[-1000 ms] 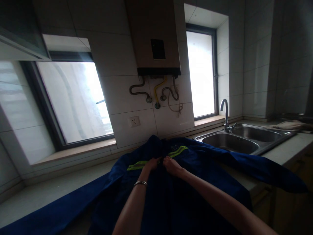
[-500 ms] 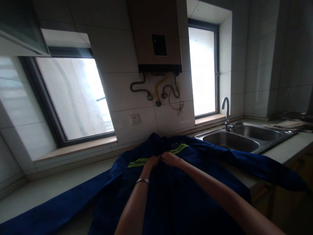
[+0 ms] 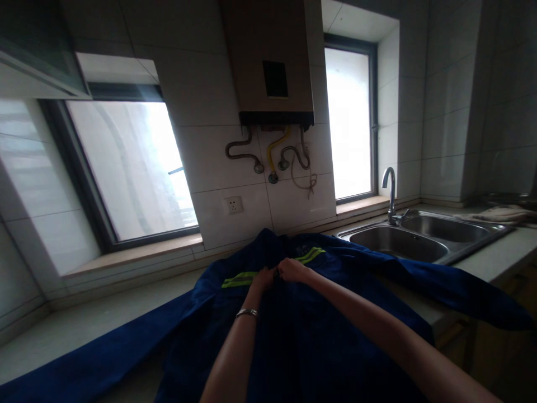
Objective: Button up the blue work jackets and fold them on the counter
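Compared with the earliest frame, the right hand has moved closer to the left hand, so the small gap between them is now almost closed. The blue jacket lies spread on the tabletop, collar toward the wall, with one sleeve passing just in front of the sink. Both hands have their fingers curled in, nearly closed, and pinch the jacket front between its two yellow-green stripes. A small dark piece sits between the fingertips; in this dim light I cannot tell if it is a button or only an edge of cloth.

In my judgement, the step in hand is joining the front at chest height. The next move calls for one side held steady while the other is pressed or drawn to it.

As for containers, the sink has two basins; only steel walls show in their visible parts.
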A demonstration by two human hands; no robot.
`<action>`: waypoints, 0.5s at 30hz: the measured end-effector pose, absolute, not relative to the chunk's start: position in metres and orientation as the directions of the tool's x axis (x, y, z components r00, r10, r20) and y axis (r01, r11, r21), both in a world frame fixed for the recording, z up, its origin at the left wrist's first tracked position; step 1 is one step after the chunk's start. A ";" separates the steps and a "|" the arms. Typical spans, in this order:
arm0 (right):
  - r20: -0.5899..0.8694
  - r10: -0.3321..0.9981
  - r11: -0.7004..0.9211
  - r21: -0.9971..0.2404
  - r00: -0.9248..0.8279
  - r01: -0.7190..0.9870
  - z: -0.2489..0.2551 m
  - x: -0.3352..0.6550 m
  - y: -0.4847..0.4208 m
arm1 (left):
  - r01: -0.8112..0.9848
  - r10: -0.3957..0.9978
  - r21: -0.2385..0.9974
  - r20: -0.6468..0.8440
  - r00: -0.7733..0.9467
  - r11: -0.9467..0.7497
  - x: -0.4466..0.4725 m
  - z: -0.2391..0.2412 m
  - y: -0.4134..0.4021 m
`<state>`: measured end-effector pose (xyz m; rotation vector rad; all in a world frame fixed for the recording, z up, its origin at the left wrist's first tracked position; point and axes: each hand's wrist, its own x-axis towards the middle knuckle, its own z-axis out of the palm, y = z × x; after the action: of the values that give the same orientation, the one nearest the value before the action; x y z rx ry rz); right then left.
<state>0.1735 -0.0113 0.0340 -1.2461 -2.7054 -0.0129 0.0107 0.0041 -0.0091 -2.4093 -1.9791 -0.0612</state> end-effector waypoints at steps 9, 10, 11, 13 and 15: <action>0.222 0.751 0.660 -0.196 -0.623 0.726 0.050 0.200 -0.077 | 0.967 0.960 0.074 0.163 0.230 -0.244 0.015 0.005 -0.059; 0.274 0.739 0.670 -0.207 -0.616 0.713 0.053 0.207 -0.100 | 0.963 0.959 0.086 0.149 0.241 -0.255 0.013 0.010 -0.070; 0.337 0.725 0.680 -0.214 -0.600 0.701 0.054 0.214 -0.125 | 0.960 0.959 0.100 0.142 0.247 -0.262 0.011 0.015 -0.083; 0.395 0.705 0.702 -0.273 -0.589 0.658 0.044 0.228 -0.181 | 0.952 0.954 0.135 0.165 0.252 -0.275 0.008 0.024 -0.115; 0.303 0.676 0.735 -0.341 -0.672 0.586 0.019 0.241 -0.235 | 0.939 0.941 0.172 0.218 0.257 -0.296 0.008 0.033 -0.152</action>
<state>0.2412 -0.2354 0.0192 -0.9667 -2.5270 0.3005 0.0078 -0.1525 0.0329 -2.4963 -1.8679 -0.4423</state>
